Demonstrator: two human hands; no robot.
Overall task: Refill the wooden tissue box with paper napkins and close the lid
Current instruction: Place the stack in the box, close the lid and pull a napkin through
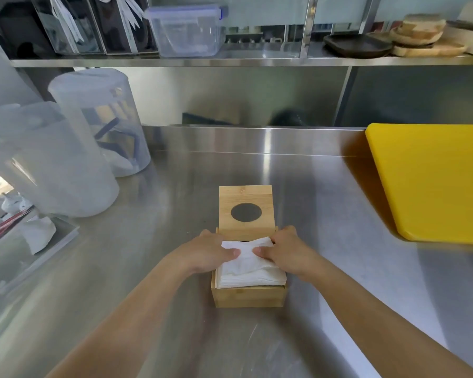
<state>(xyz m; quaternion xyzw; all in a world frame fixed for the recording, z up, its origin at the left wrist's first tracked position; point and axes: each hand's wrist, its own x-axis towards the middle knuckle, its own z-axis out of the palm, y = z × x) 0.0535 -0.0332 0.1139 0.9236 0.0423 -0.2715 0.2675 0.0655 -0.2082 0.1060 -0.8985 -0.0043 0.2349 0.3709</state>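
Observation:
A wooden tissue box (249, 297) stands on the steel counter in front of me. Its lid (245, 197), with a dark oval hole, is swung open and leans back behind the box. A stack of white paper napkins (250, 271) lies in the box and rises a little above its rim. My left hand (210, 252) grips the stack's left side, thumb on top. My right hand (287, 251) grips the right side the same way. The far edge of the stack is lifted and wrinkled between my thumbs.
A yellow cutting board (432, 181) lies at the right. Two large translucent plastic containers (66, 156) stand at the left, with a tray of crumpled paper (36, 241) in front. A steel shelf (230, 61) above holds a clear lidded tub and wooden plates.

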